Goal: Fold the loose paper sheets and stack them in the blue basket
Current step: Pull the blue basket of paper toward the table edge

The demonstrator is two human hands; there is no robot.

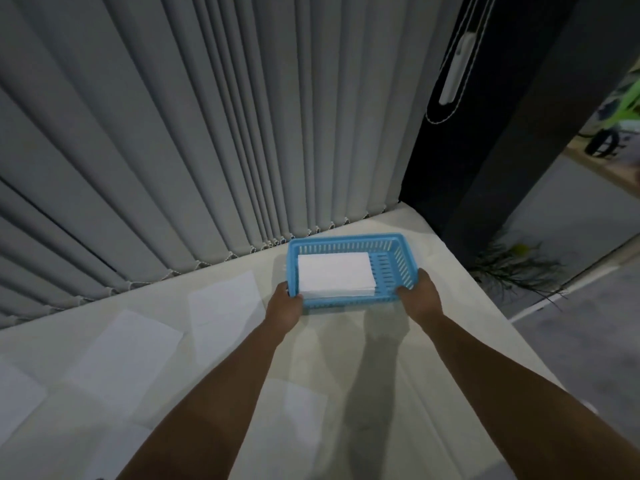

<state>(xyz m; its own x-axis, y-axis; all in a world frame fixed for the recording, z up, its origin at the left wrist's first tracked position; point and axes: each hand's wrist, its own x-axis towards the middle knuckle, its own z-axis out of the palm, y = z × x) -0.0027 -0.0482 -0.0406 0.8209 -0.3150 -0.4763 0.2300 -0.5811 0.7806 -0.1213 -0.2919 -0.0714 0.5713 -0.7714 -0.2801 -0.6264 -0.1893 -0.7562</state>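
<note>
The blue basket [391, 258] sits at the far right of the white table, close to the blinds. A stack of folded white paper [335, 274] fills its left half. My left hand [284, 303] grips the basket's near left corner. My right hand [423, 292] grips its near right corner. Several loose flat sheets lie on the table to the left: one [225, 308] beside my left arm, a second [128, 348] further left, a third [17, 393] at the left edge. Another sheet [301, 403] lies between my forearms.
Grey vertical blinds [207, 133] hang along the table's far edge. The white-covered table [446, 341] ends at the right just past the basket, with grey floor beyond. A dark pillar [485, 150] stands at the far right corner, with a dry plant [512, 268] at its foot.
</note>
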